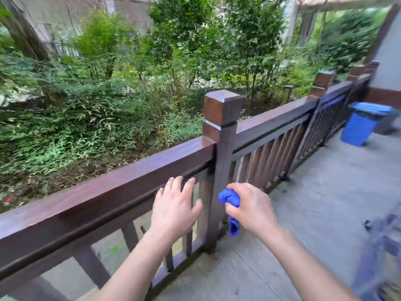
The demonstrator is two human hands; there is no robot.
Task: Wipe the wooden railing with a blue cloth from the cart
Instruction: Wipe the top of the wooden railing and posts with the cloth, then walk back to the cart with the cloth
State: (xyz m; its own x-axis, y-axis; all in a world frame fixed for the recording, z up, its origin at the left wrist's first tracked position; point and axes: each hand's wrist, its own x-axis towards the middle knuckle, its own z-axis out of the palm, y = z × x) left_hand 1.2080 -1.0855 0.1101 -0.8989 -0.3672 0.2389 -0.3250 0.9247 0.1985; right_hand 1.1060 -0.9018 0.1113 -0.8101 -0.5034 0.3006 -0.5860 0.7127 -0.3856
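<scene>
Right hand (252, 208) clenched around bunched blue cloth (230, 198); cloth tail hangs below fist, in front of square post (222, 148) of wooden railing (121, 181). Cloth-to-wood contact cannot be told. Left hand (175, 207) released, fingers spread, palm toward railing's near face below top rail. Blue bin (362, 124) stands on paved floor (314, 203) far right, beside railing. Green shrubs (108, 94) beyond railing.

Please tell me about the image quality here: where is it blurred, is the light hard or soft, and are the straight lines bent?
Head view: soft daylight without hard shadows; a faint sheen on the top of the wooden railing; motion blur smears the right edge and the blue bin; both hands and the blue cloth stay fairly sharp; the wide lens curves the railing.
</scene>
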